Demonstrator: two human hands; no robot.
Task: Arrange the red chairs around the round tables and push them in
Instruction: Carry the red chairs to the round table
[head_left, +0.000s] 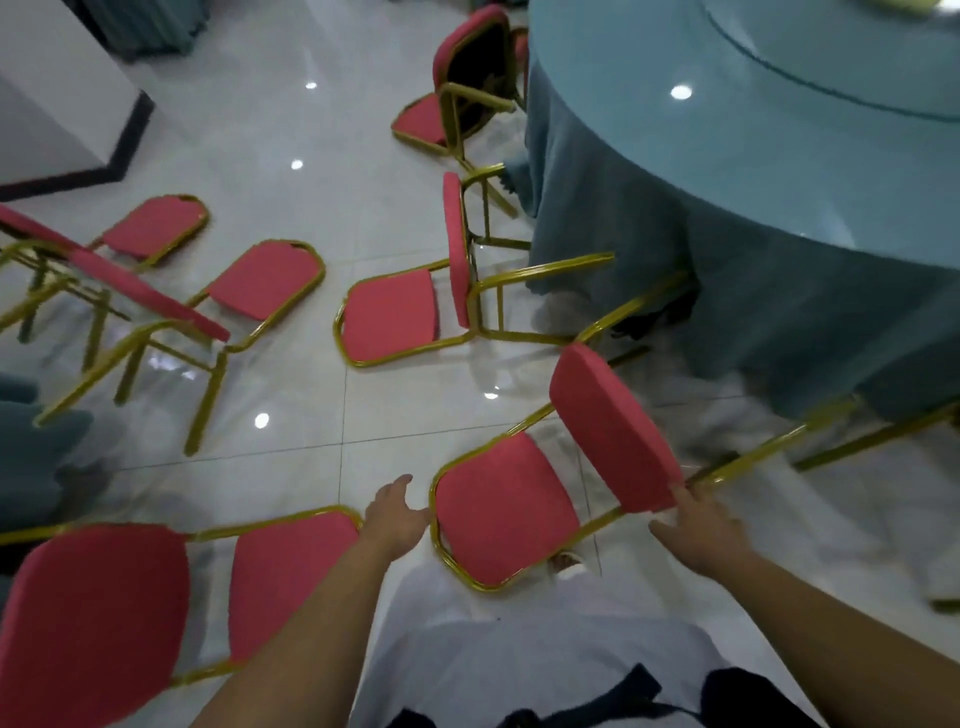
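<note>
While your right hand (698, 525) grips the cushion edge of the tipped red gold-framed chair (524, 499) beside the round blue-draped table (753, 171), close your open left hand (397, 512) on its frame, then lift evenly upright.

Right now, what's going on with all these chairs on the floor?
A person is setting a tipped red padded chair with a gold metal frame toward the round table draped in blue-grey cloth. The left hand is at the backrest's edge; the right hand touches the seat cushion's edge. Several more red chairs lie tipped on the glossy white tile floor.
</note>
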